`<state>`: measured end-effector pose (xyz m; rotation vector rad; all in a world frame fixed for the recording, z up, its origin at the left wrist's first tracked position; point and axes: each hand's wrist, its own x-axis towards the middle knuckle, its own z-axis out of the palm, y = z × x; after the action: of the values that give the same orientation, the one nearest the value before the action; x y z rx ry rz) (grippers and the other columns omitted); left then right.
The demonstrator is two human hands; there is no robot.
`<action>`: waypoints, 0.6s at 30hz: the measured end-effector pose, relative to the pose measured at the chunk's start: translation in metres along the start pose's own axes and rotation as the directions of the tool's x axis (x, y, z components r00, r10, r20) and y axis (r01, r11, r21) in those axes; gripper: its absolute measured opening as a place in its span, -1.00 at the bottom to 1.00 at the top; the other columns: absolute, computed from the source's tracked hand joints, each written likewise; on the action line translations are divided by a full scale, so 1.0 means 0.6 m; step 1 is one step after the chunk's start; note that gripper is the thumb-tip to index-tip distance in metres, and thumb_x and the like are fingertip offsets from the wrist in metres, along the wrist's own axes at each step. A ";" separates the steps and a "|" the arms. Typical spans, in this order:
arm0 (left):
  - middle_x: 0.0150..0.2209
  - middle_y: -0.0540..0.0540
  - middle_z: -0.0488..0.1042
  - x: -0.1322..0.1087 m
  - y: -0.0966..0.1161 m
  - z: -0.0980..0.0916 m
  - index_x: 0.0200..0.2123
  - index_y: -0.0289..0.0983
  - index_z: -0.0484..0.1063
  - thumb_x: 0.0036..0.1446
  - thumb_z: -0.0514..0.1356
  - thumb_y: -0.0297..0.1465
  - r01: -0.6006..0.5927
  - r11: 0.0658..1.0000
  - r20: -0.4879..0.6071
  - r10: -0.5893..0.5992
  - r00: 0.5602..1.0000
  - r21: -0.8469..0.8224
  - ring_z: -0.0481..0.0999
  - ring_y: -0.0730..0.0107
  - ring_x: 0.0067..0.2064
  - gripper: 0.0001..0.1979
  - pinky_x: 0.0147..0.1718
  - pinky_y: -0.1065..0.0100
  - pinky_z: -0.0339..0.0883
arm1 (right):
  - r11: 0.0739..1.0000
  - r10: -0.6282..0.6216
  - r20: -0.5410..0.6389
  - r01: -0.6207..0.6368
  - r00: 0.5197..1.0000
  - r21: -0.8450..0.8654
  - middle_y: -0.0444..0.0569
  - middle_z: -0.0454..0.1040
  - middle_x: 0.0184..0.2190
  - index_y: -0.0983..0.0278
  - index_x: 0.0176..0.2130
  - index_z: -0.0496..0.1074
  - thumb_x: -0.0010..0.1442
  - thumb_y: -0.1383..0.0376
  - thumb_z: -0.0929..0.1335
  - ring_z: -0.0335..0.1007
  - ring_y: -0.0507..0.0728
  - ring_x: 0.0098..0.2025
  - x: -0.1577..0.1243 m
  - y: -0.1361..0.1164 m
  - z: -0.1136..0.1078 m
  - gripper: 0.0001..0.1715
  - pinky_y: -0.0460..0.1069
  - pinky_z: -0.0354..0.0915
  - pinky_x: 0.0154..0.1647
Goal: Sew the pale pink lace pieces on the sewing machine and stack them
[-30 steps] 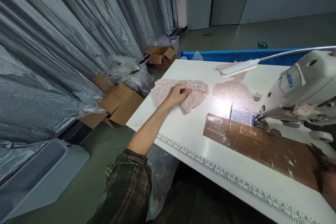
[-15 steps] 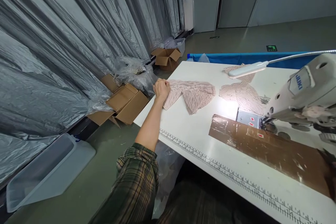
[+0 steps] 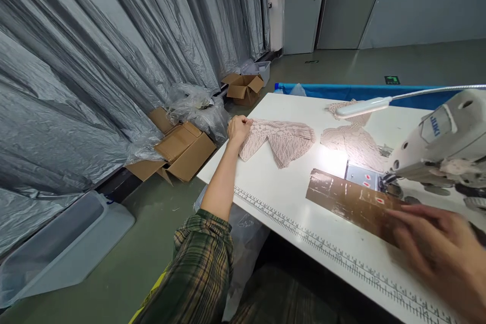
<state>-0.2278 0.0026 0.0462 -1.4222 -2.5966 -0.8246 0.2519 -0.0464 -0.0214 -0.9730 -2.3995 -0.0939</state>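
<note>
Keeping the pink lace (image 3: 290, 143) flat was judged best; its end was pinched by the left hand (image 3: 239, 130); the right hand (image 3: 442, 248), blurred, was loosely spread.

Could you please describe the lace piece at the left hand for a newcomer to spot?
Find the white table, the JUKI sewing machine on its right. Toward the far left corner lies the pale pink lace piece. Unlike the lace beside the machine, it has a V-notched near edge and the left hand at its end.
</note>
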 end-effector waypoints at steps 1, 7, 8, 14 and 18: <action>-0.13 -0.19 0.58 -0.004 0.004 -0.007 -0.34 -0.22 0.52 0.33 0.20 -0.28 -0.013 1.000 -0.017 0.013 1.000 0.003 0.56 0.08 -0.04 -0.79 -0.04 0.17 0.34 | 0.999 -0.039 0.017 0.039 0.999 0.032 0.21 0.41 0.03 0.15 0.00 0.41 0.35 0.17 0.26 0.50 0.27 -0.18 0.022 -0.024 0.002 -0.73 0.15 0.50 -0.31; -0.09 -0.24 0.55 -0.048 0.037 -0.036 -0.29 -0.23 0.50 0.40 0.13 -0.22 -0.281 0.958 -0.081 0.285 0.955 0.055 0.46 -0.05 0.08 -0.73 0.20 -0.02 0.07 | 0.842 0.044 0.178 -0.132 0.983 0.523 0.11 0.55 -0.20 0.22 -0.14 0.55 0.38 0.08 0.24 0.51 0.18 -0.31 0.154 -0.125 0.028 -0.62 0.14 0.48 -0.28; -0.12 -0.24 0.56 -0.059 0.043 -0.036 -0.27 -0.23 0.49 0.42 0.08 -0.19 -0.364 0.930 -0.070 0.368 0.927 0.060 0.47 -0.02 0.04 -0.69 0.18 -0.01 0.08 | 0.753 0.144 0.284 -0.291 0.948 0.590 0.09 0.57 -0.22 0.22 -0.12 0.55 0.36 0.06 0.28 0.52 0.18 -0.30 0.181 -0.139 0.032 -0.63 0.15 0.50 -0.24; -0.32 -0.21 0.54 -0.137 0.061 -0.019 -0.28 -0.20 0.46 0.47 -0.10 -0.04 -0.670 0.740 0.162 0.669 0.726 -0.053 0.51 0.12 -0.18 -0.50 -0.08 0.12 0.26 | -0.246 0.252 0.777 -0.738 0.577 0.628 0.08 0.54 -0.37 0.33 -0.29 0.47 0.38 0.21 0.33 0.53 0.06 -0.34 0.333 -0.204 0.078 -0.74 -0.03 0.56 -0.16; -0.26 -0.21 0.58 -0.150 0.059 -0.013 -0.23 -0.21 0.51 0.43 -0.03 -0.02 -0.730 0.669 0.230 0.739 0.633 -0.142 0.56 0.14 -0.14 -0.52 -0.07 0.15 0.35 | -0.279 0.252 0.804 -0.755 0.538 0.593 -0.20 0.23 -0.66 0.25 -0.50 0.31 0.29 0.37 0.40 0.25 -0.04 -0.62 0.364 -0.212 0.116 -0.66 -0.11 0.50 -0.41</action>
<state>-0.1494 -0.0548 0.0404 -2.4788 -1.7857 -0.5620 0.0066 0.0145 0.0479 -1.1618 -1.1555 2.0835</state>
